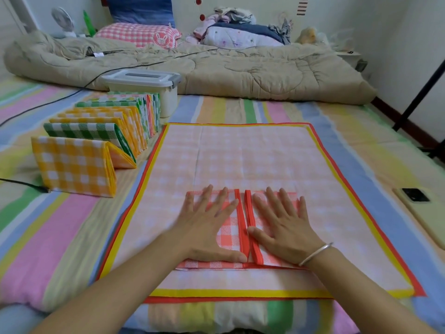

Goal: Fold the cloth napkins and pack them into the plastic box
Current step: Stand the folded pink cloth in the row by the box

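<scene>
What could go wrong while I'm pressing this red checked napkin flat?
The red checked napkin lies on loose unfolded napkins; the left hand and right hand pushing could drag and wrinkle them.
Its two flaps only meet at the middle and may spring open on release.
The standing row of folded napkins might topple if bumped.

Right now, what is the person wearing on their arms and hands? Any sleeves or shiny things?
No sleeves show: both forearms are bare as far as the picture reaches. The right hand has a thin silver-coloured metal bangle round its wrist. The left hand wears nothing: no ring, watch or glove that I can see.
</scene>
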### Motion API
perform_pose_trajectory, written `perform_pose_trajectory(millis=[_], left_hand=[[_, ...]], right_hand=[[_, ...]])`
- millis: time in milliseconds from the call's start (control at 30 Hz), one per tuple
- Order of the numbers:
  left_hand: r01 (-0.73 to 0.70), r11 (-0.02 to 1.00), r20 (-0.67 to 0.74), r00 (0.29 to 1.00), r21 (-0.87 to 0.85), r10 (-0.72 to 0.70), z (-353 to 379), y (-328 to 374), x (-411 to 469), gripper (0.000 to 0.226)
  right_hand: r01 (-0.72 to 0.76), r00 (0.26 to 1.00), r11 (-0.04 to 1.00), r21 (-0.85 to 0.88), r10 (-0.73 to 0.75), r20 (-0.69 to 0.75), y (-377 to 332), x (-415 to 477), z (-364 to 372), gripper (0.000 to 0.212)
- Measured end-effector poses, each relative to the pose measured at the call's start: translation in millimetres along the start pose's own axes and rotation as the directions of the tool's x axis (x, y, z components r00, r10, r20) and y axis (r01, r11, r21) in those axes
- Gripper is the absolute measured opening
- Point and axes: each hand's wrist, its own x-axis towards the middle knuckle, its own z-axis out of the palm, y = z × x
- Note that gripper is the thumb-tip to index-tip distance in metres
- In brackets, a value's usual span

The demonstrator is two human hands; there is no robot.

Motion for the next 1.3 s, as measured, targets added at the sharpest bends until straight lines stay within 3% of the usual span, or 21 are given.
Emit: perform_pose_trajectory(millis=[200, 333, 533, 733, 833, 933, 1000, 1067, 1100, 1200, 1267, 1300], left_hand=[[-0.016, 0.999, -0.006, 1.000, -0.028, 0.015, 4.4, -3.0, -0.8, 0.121], [-0.011, 0.998, -0.047, 0.999, -0.057, 0.009, 3.6, -0.1, -1.9, 0.102], [-0.124, 0.987, -0.312, 0.938, 0.101, 0.150, 10.2, 9.2, -4.9, 0.078], [-0.074, 0.989, -0.163, 0.985, -0.129, 0.052, 1.0, 30.7, -8.7, 0.085], [-0.063, 0.996, -0.157, 0.986, -0.070, 0.051, 1.1, 33.5, -9.1, 0.090], [-0.053, 0.998, -0.137, 0.989, -0.024, 0.050, 1.9, 33.2, -7.0, 0.093], [-0.053, 0.999, -0.124, 0.991, 0.001, 0.053, 2.1, 33.9, -6.9, 0.095], [-0.046, 0.999, -0.116, 0.992, 0.010, 0.047, 2.0, 34.5, -7.0, 0.094], [-0.042, 0.999, -0.113, 0.993, 0.008, 0.043, 2.2, 34.7, -6.9, 0.091], [-0.037, 0.999, -0.111, 0.993, 0.015, 0.038, 5.0, 34.6, -6.3, 0.086], [-0.036, 0.999, -0.119, 0.992, 0.013, 0.038, 7.3, 33.9, -6.7, 0.088], [-0.035, 0.999, -0.125, 0.991, 0.007, 0.035, 8.2, 33.9, -6.5, 0.088]], right_hand=[[0.011, 1.000, 1.000, 0.008, -0.011, -0.016, -0.7, 0.2, 7.0, 0.093], [0.020, 0.999, 1.000, 0.020, -0.020, -0.040, -0.4, -0.8, 9.4, 0.091], [0.011, 0.993, 0.999, 0.032, -0.007, -0.114, -0.1, 0.1, 18.1, 0.083], [-0.003, 0.995, 1.000, -0.001, 0.003, -0.101, 0.1, 1.4, 18.5, 0.088], [-0.007, 0.997, 1.000, -0.011, 0.006, -0.078, 0.2, 2.3, 15.7, 0.093], [-0.023, 0.999, 0.993, 0.118, 0.027, -0.037, 1.0, 3.5, 3.4, 0.087], [-0.082, 0.977, 0.952, 0.294, 0.135, -0.164, 3.0, -0.9, -11.0, 0.083], [-0.208, 0.876, 0.894, 0.396, 0.350, -0.330, 7.1, -13.2, -25.2, 0.060], [-0.296, 0.833, 0.870, 0.394, 0.437, -0.339, 9.0, -21.3, -30.4, 0.051], [-0.466, 0.845, 0.817, 0.339, 0.524, -0.101, 14.3, -45.6, -33.9, 0.047], [-0.453, 0.844, 0.700, 0.552, 0.536, 0.014, 16.6, -56.3, -32.4, 0.045], [-0.407, 0.841, 0.575, 0.709, 0.539, 0.045, 16.1, -61.1, -32.0, 0.041]])
